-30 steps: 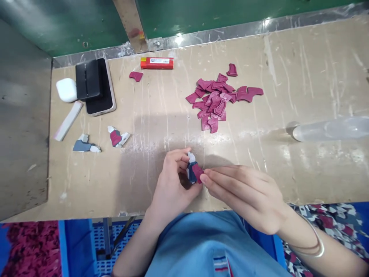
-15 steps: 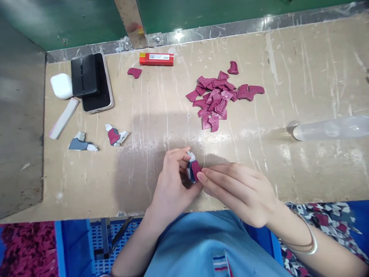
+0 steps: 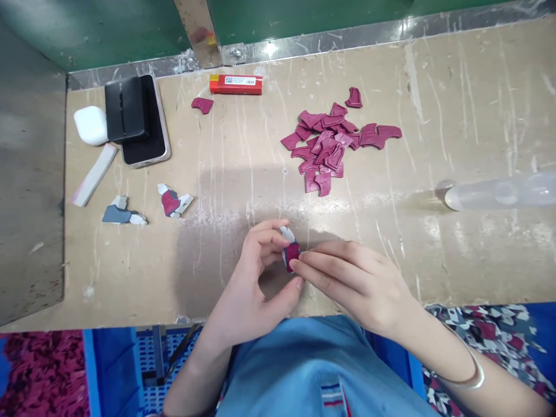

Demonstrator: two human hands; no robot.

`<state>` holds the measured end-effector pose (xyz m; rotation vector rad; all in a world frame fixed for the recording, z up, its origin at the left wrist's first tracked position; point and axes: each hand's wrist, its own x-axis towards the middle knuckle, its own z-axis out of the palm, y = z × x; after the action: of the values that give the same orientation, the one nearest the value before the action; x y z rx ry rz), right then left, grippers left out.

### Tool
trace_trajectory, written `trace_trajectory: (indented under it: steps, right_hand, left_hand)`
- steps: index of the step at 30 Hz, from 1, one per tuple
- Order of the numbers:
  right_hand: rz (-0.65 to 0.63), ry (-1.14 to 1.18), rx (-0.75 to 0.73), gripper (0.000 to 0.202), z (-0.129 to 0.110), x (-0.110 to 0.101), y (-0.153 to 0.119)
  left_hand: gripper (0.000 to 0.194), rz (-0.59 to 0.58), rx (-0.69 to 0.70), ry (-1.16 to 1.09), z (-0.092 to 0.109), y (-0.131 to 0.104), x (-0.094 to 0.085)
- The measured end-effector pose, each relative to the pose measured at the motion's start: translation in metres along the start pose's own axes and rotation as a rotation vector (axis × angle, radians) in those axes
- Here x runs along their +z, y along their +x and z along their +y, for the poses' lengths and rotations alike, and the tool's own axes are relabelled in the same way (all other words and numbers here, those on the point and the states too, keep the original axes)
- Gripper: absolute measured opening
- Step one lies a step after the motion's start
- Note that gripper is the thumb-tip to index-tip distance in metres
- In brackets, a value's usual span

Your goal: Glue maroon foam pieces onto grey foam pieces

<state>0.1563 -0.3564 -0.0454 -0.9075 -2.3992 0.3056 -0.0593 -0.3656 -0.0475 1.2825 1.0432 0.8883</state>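
Resting on the small part at near centre, the maroon panel is being pinched by the right hand, the part gripped by the left hand, one left-side assembly already faced, the far maroon pile left loose.

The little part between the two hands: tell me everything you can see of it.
The little part is small, with a white end pointing away from the wearer, dark blue-grey around its body, and a maroon panel facing up. It looks like moulded plastic. It stands roughly lengthwise to the wearer, tipped slightly left at the far end. Fingers of the left hand are at its far left side; the right hand's fingertips touch its right edge. Its underside is hidden.
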Motion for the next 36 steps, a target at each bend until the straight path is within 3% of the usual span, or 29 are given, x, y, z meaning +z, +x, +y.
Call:
trace_trajectory:
  steps: [3, 6, 12, 16, 27, 29, 33, 36]
  right_hand:
    - [0.045, 0.128, 0.085, 0.032, -0.002, 0.003, -0.003]
    - [0.164, 0.34, 0.194, 0.037, -0.006, 0.01, -0.003]
    - [0.287, 0.558, 0.434, 0.027, -0.018, 0.023, -0.003]
    - [0.363, 0.634, 0.487, 0.026, -0.022, 0.028, -0.005]
    - [0.462, 0.665, 0.453, 0.033, -0.024, 0.033, 0.0]
    - [0.479, 0.647, 0.441, 0.036, -0.025, 0.034, -0.001]
    - [0.457, 0.725, 0.565, 0.045, -0.025, 0.034, -0.003]
    - [0.405, 0.875, 0.704, 0.042, -0.023, 0.029, -0.002]
  left_hand:
    - [0.035, 0.041, -0.044, -0.089, 0.002, 0.001, -0.002]
    - [0.04, 0.093, -0.064, -0.176, 0.003, 0.002, -0.003]
    - [0.04, 0.009, -0.126, -0.393, 0.01, 0.004, -0.007]
    - [0.028, 0.024, -0.149, -0.392, 0.01, 0.005, -0.006]
    - [0.046, 0.11, -0.188, -0.362, 0.006, 0.006, 0.0]
    - [0.044, 0.156, -0.161, -0.35, 0.005, 0.006, 0.003]
    - [0.013, 0.249, 0.022, -0.169, 0.005, 0.003, 0.009]
    - [0.024, 0.227, 0.135, 0.002, 0.007, -0.001, 0.01]
